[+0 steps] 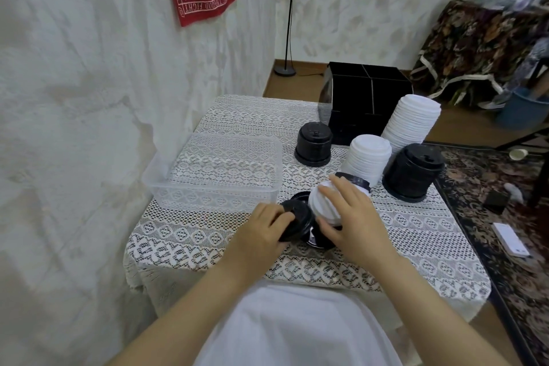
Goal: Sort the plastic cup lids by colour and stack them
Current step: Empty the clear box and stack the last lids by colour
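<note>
Near the table's front middle, my left hand (264, 227) grips a short stack of black lids (295, 218) lying on its side. My right hand (352, 215) grips a short stack of white lids (322, 202), also tilted, right beside the black ones. More black lids (319, 239) lie under both hands. Behind stand a short white stack (370, 159), a tall leaning white stack (411, 122), a black stack (315, 144) at the back and a larger black stack (413, 171) at the right.
A clear plastic tub (166, 175) sits on the left of the lace-covered table (208, 241). A black divided organiser box (368, 98) stands at the far edge. The wall runs close on the left; patterned carpet and floor clutter lie to the right.
</note>
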Demonstrator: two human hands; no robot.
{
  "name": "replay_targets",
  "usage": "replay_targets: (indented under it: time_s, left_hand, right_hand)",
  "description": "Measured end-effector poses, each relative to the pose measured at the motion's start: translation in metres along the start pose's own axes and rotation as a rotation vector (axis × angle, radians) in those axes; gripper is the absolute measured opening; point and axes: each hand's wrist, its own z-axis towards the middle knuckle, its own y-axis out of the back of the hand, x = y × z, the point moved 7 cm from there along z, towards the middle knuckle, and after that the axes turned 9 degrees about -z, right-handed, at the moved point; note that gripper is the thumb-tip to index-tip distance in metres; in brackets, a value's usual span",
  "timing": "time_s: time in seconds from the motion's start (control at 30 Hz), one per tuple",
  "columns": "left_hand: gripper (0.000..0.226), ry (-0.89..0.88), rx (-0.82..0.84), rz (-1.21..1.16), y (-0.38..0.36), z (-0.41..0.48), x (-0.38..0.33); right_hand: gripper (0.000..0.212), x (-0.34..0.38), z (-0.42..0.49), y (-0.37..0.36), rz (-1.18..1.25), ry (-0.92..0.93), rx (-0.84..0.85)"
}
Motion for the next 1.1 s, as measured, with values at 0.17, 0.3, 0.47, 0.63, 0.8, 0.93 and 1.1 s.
replay_targets:
  time_s: [0.17,0.3,0.47,0.63,0.8,0.93,1.1]
  left_hand:
    - [0.055,0.045,0.100,-0.001,-0.002,-0.003,-0.001]
    - [0.050,0.063,0.096,-0.021,0.008,-0.003,-0.001]
    - [0.029,-0.008,-0.080,-0.027,0.033,0.004,0.002]
    - [0.030,0.013,-0.120,0.131,0.066,0.013,0.026]
    - [0.046,0.266,0.008,0.251,0.093,0.005,0.067]
    - [0.030,0.322,0.055,0.271,0.108,-0.004,0.079]
    - [0.019,0.294,0.076,0.255,0.114,0.003,0.082]
  right_hand:
    - [0.063,-0.006,0.000,-0.008,-0.060,-0.013,0.133]
    - [0.063,-0.004,-0.001,-0.006,-0.063,-0.026,0.143]
    - [0.051,0.007,0.011,0.007,-0.027,0.009,-0.025]
    - [0.048,0.050,0.045,0.020,0.098,0.167,-0.119]
    - [0.045,0.103,0.073,0.002,0.056,0.356,0.023]
    - [0.036,0.124,0.083,-0.012,0.002,0.403,0.162]
    - [0.030,0.127,0.090,-0.017,-0.016,0.320,0.222]
